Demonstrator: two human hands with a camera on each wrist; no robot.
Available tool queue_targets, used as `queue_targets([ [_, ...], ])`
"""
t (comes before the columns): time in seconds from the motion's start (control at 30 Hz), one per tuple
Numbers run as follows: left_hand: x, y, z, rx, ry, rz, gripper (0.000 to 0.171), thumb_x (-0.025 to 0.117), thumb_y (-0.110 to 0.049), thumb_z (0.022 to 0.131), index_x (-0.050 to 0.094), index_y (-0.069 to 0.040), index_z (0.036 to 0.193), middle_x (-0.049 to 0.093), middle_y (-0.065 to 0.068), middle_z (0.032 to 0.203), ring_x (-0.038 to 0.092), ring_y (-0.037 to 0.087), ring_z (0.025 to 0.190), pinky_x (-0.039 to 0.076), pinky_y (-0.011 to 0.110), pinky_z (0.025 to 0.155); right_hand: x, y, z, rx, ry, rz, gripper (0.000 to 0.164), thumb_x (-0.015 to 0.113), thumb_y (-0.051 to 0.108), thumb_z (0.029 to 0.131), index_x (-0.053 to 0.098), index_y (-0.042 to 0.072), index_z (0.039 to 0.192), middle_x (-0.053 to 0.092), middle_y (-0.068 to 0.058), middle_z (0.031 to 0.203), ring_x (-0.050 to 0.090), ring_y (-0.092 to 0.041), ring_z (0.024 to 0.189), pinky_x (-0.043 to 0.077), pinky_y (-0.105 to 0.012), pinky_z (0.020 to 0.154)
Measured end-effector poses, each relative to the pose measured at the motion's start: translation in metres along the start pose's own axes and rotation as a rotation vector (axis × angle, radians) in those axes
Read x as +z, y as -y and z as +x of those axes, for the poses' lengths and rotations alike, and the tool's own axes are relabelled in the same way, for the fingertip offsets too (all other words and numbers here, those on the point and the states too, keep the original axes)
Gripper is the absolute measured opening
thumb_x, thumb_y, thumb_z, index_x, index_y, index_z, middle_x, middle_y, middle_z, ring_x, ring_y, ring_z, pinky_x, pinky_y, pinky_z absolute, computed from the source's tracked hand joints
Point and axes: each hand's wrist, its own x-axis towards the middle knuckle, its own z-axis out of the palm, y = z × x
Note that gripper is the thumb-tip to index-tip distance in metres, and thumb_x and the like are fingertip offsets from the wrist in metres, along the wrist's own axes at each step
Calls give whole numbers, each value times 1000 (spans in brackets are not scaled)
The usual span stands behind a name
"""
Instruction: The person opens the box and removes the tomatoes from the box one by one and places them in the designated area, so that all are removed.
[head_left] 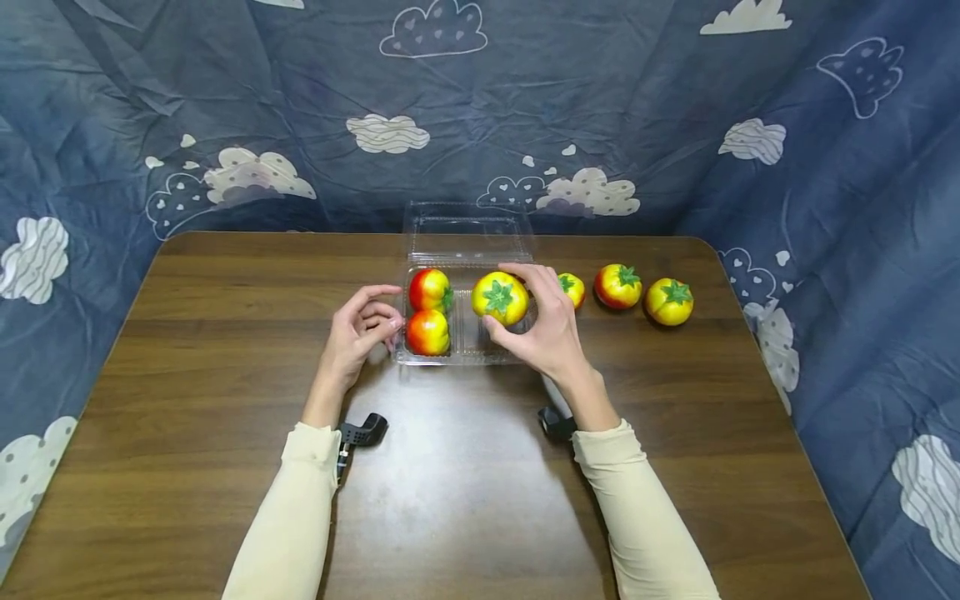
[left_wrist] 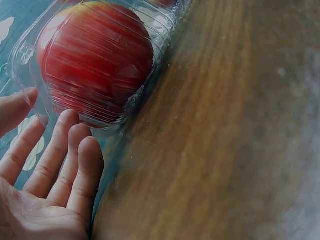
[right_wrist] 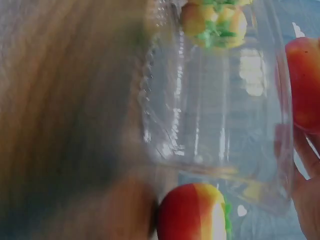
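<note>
My right hand [head_left: 551, 325] grips a red-and-yellow tomato [head_left: 500, 298] with a green star-shaped leaf top, fingers and thumb around its sides. It is held over the right half of a clear plastic clamshell box [head_left: 468, 358]; in the right wrist view this tomato [right_wrist: 305, 85] appears at the right edge. Two similar tomatoes, a rear one [head_left: 429, 290] and a front one [head_left: 427, 333], lie in the box's left compartment. At the box's left wall is my left hand [head_left: 356, 333], fingers loosely extended; in the left wrist view its fingertips [left_wrist: 70, 120] are by the wall.
The box's clear lid [head_left: 468, 229] stands open at the back. To the right of the box, three more tomatoes lie in a row: one partly hidden [head_left: 573, 290], a middle one [head_left: 617, 287] and an outer one [head_left: 669, 302]. A blue cloud-print curtain [head_left: 465, 83] hangs behind the wooden table [head_left: 450, 500].
</note>
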Motion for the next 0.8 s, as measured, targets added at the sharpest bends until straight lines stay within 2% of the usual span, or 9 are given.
queue_targets([
  [0.13, 1, 0, 0, -4, -9, 5, 45, 69, 10, 93, 59, 8, 137, 71, 9, 89, 63, 20, 64, 57, 27, 53, -13, -3, 1, 14, -53, -17, 64, 85, 35, 79, 67, 12, 136, 68, -4, 127, 60, -22, 113, 52, -40, 93],
  [0.37, 1, 2, 0, 0, -7, 3, 44, 69, 10, 94, 59, 9, 136, 71, 11, 88, 61, 25, 62, 57, 29, 52, -38, -10, 3, 74, -134, -54, 62, 84, 35, 78, 68, 12, 133, 67, -7, 124, 62, -23, 109, 52, -36, 91],
  [0.53, 2, 1, -1, -2, -4, -2, 44, 68, 10, 94, 58, 10, 136, 70, 12, 88, 60, 26, 61, 56, 28, 53, -48, -15, -5, 119, -109, -86, 63, 83, 34, 78, 66, 12, 134, 66, -8, 125, 61, -23, 109, 51, -39, 92],
  [0.8, 2, -1, 0, -4, -12, 2, 45, 69, 10, 93, 59, 8, 137, 71, 10, 89, 62, 20, 63, 56, 26, 54, -67, -32, -30, 125, -63, -97, 64, 84, 26, 80, 67, 22, 141, 65, -5, 130, 60, -22, 114, 50, -36, 93],
])
